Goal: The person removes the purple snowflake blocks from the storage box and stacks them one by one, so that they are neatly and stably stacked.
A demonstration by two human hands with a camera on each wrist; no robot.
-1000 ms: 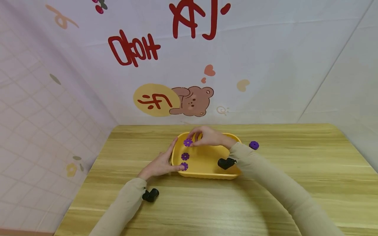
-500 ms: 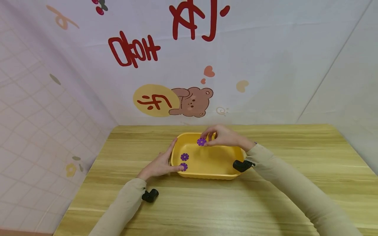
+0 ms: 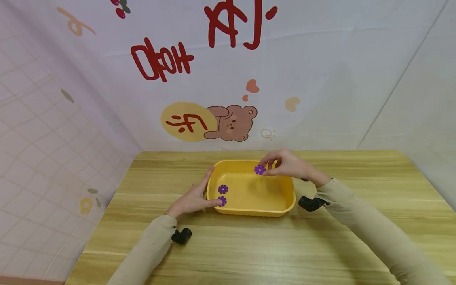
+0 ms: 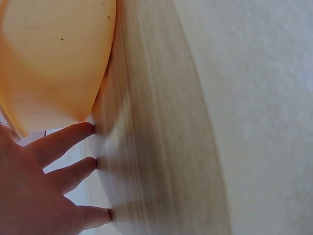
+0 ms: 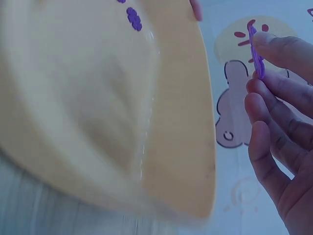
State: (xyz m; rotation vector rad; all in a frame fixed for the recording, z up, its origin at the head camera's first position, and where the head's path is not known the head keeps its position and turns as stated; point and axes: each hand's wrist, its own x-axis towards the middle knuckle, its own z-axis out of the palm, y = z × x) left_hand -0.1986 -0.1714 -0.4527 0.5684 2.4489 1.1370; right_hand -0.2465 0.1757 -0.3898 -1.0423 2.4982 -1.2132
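My right hand (image 3: pixel 289 164) pinches a purple snowflake building disc (image 3: pixel 260 170) between thumb and fingertips, over the back right part of a yellow plastic tray (image 3: pixel 249 212). In the right wrist view, the held disc (image 5: pixel 257 54) is seen nearly edge-on. Inside the tray, at its left end, lie a purple disc (image 3: pixel 223 189) and, nearer the front, another disc (image 3: pixel 222 200) overlapped by my left thumb. My left hand (image 3: pixel 192 201) rests at the tray's left end, thumb across the rim. Its fingers (image 4: pixel 63 142) are spread and straight outside the wall, tips at the tabletop.
Everything stands on a wood-grain table (image 3: pixel 249 249) that meets a printed white cloth (image 3: pixel 320 79) at the back. Beyond the tray's right end, a further purple piece (image 3: pixel 304 179) is mostly hidden by my right wrist. Black wrist cameras (image 3: pixel 311 203) stick out from both sleeves.
My right hand has lifted away from the tray's left end and moved right with the disc pinched in it. My left hand and the tray have stayed put.
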